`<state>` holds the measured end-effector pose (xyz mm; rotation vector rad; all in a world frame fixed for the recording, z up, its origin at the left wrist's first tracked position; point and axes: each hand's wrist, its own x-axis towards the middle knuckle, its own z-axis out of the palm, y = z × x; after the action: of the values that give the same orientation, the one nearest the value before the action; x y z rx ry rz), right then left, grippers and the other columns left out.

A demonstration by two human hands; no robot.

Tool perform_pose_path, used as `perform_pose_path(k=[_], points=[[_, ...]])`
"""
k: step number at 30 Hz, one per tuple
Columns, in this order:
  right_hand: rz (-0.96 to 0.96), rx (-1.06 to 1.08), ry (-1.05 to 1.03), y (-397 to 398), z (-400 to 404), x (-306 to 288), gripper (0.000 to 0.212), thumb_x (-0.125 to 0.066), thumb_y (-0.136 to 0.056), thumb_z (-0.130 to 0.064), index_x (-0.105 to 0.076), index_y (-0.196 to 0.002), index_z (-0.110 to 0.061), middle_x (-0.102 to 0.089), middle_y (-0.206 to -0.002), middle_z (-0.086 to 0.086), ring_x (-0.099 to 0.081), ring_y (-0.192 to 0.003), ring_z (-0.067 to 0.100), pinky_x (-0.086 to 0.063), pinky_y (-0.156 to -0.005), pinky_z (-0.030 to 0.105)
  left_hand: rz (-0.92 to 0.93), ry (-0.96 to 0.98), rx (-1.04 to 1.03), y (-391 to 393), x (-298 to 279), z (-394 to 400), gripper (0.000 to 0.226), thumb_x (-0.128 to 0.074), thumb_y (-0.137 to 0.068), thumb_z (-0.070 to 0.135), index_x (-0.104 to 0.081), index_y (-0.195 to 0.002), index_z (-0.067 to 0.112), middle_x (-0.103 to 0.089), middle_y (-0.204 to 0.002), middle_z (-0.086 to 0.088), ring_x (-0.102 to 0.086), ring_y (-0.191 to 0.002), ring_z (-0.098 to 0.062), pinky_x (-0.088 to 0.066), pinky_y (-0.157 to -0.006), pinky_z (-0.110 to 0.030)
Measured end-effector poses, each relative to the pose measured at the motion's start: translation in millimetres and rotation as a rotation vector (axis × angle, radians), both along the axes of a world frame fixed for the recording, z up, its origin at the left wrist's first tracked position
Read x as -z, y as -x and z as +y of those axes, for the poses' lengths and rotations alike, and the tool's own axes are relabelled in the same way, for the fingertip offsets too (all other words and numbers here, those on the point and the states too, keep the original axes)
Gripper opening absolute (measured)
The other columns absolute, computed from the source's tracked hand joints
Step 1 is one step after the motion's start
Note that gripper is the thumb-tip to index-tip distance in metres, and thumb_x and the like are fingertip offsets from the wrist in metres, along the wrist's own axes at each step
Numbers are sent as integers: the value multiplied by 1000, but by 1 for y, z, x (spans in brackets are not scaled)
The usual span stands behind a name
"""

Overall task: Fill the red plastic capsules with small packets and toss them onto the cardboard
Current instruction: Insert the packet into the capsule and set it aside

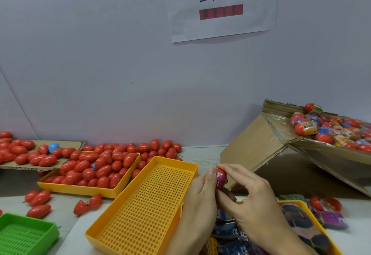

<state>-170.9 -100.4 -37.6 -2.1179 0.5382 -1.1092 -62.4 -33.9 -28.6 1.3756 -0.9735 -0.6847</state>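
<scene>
Between my two hands is a red capsule (221, 174) with a pink packet stuffed in its open side. My left hand (200, 192) grips it from the left with thumb up. My right hand (247, 196) pinches it from the right with curled fingers. Small packets (230, 234) lie in a yellow tray (301, 203) under my wrists. Filled capsules (329, 130) are heaped on the sloped cardboard (313, 148) at the right. Empty red capsules (96, 166) fill another yellow tray (80, 188) at the left.
An empty perforated yellow tray (144, 204) lies in front of my left hand. A green tray (26, 234) sits at the bottom left. Loose red capsules (38, 198) and a flat cardboard sheet (74, 144) with more capsules lie at the left. A paper sign (220, 7) hangs on the wall.
</scene>
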Motion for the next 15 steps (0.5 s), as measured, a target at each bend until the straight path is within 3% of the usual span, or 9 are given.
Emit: perform_pose_path(k=[4, 7, 10, 13, 15], points=[[52, -47, 9, 1, 0, -2, 53, -75, -85, -15, -57, -122, -48, -58, -116, -32, -56, -113, -3, -46, -87, 10, -22, -9, -8, -2, 1, 2, 44, -36, -106, 34, -70, -79, 22, -71, -74, -9, -66, -69, -15, -54, -67, -34], [64, -40, 31, 2, 0, -2, 50, -76, -85, -13, -62, -128, -34, -59, -115, -28, -57, -112, 0, -47, -86, 11, -34, 5, -52, 0, 1, 1, 42, -39, -106, 32, -73, -83, 23, -71, -81, -5, -67, -78, -18, -56, -76, -40], [18, -9, -7, 3, 0, -2, 54, -79, -82, -20, -60, -130, -37, -60, -114, -28, -59, -106, 1, -50, -84, 13, 131, -17, -47, 2, -4, 2, 42, -42, -104, 34, -76, -79, 28, -71, -75, -7, -68, -72, -19, -57, -71, -38], [-80, 23, -81, 2, 3, -2, 51, -81, -76, -36, -59, -121, -50, -63, -110, -27, -63, -92, 6, -52, -78, 15, 361, -7, -4, 4, -11, 1, 49, -42, -103, 36, -75, -77, 10, -65, -67, -15, -63, -62, -22, -53, -58, -33], [-122, -4, -120, 1, 5, -4, 43, -76, -71, -44, -62, -110, -56, -64, -109, -26, -64, -94, 5, -53, -76, 14, 527, 16, 2, 7, -14, 1, 51, -43, -102, 34, -73, -77, 1, -62, -63, -18, -63, -57, -25, -55, -55, -33]])
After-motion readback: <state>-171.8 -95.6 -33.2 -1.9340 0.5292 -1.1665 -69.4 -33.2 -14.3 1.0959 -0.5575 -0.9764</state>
